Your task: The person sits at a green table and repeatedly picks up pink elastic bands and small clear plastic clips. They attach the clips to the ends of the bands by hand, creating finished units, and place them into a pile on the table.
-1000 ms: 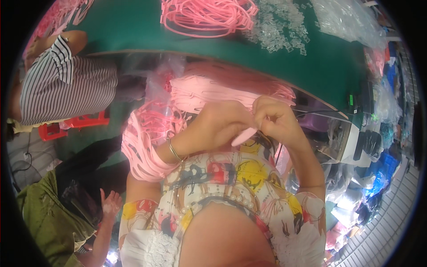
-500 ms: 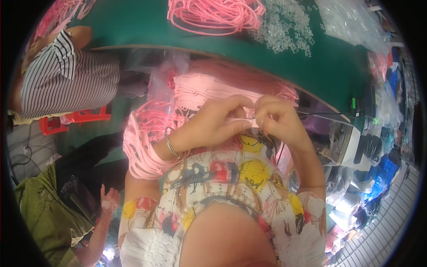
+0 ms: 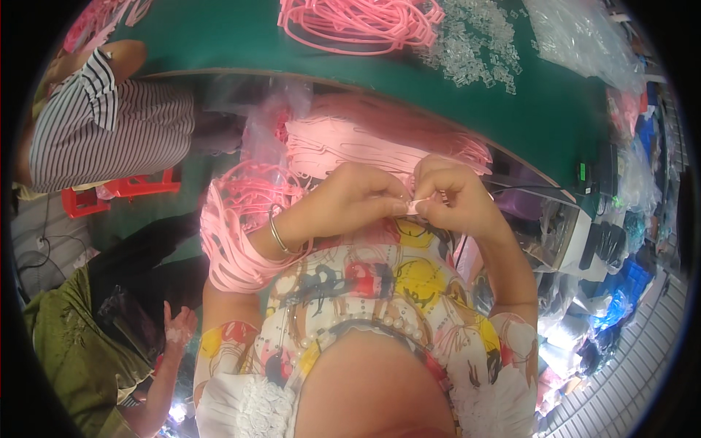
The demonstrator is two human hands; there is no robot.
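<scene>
My left hand [image 3: 361, 193] and my right hand [image 3: 454, 198] meet in front of my chest, fingertips almost touching. Between them a short bit of pink strap [image 3: 414, 207] is pinched, each thumb pressing from its own side. Whether a small clear piece sits on it, the fingers hide. Several pink strap loops [image 3: 228, 244] hang over my left forearm, beside a bracelet on the wrist. Just beyond my hands lies a stack of pale pink straps [image 3: 343, 146], below the table edge.
The green table [image 3: 350, 69] carries a heap of pink straps [image 3: 358, 28], loose clear plastic buckles [image 3: 478, 51] and a clear plastic bag [image 3: 584, 40]. A person in stripes [image 3: 109, 135] and another in green [image 3: 80, 350] are at left, near a red stool [image 3: 150, 184]. Bagged goods [image 3: 606, 299] crowd the right.
My fingers have shifted on the strap: the left fingers have closed in, and a pale pink end now shows between the thumbs. Both hands stay in nearly the same place.
</scene>
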